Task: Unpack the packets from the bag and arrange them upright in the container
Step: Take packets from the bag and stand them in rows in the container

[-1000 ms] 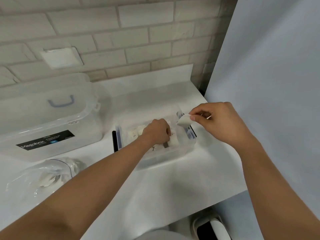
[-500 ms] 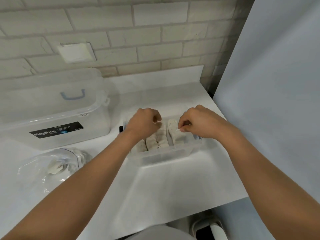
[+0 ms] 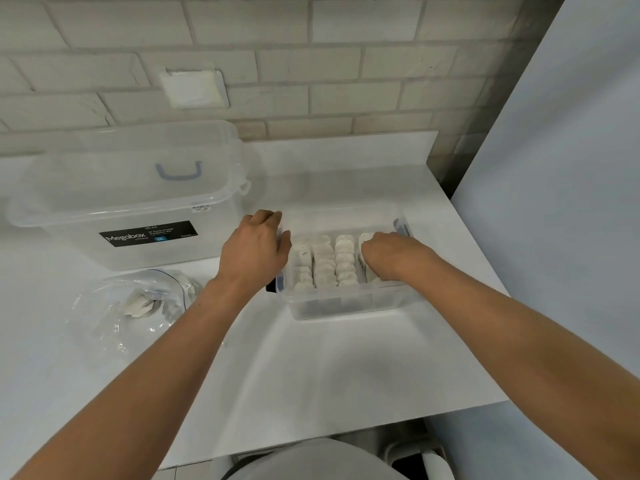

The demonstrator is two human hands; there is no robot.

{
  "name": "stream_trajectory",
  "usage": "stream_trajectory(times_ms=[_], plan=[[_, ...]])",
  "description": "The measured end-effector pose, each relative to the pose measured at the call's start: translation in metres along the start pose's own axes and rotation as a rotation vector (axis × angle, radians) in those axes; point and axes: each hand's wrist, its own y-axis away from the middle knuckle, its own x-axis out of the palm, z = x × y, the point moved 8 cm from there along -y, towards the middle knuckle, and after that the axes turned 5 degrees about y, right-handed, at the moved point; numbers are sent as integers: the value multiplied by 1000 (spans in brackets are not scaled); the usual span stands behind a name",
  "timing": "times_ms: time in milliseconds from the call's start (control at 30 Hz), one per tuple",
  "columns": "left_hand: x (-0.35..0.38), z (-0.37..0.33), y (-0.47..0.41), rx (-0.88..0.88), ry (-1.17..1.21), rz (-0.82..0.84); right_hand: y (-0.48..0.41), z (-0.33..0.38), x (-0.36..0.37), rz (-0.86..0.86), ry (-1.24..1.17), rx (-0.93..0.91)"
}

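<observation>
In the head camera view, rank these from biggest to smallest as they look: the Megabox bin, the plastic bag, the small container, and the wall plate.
1. Megabox bin
2. plastic bag and small container: about alike, not ranked
3. wall plate: smallest, though farthest away

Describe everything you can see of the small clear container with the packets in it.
The container is a small, rectangular box of clear plastic, lid off, standing level on the white counter to the right of a large clear bin. A dark clip shows on its left side. White packets stand upright inside in four rows. The left hand grips its left rim; the right hand reaches down into the rightmost row, fingers curled.
</observation>
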Motion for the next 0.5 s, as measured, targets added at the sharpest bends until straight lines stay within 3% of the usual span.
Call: stream_trajectory(times_ms=[300, 500], plan=[[-1, 2, -1, 12, 5, 28, 7, -8, -12, -69, -22, 90], [-23, 12, 16, 55, 154, 2, 56, -40, -48, -427, -491, 224]])
